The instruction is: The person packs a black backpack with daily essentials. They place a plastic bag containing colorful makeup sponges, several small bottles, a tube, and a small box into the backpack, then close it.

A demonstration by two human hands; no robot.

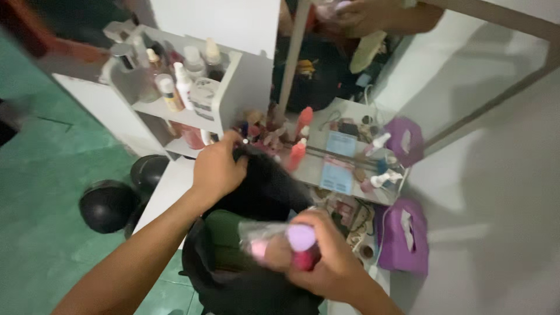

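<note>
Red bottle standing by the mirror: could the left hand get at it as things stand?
Probably yes. The left hand grips the black bag just beside the red bottle, with nothing between them, but it would have to let go of the bag first.
</note>
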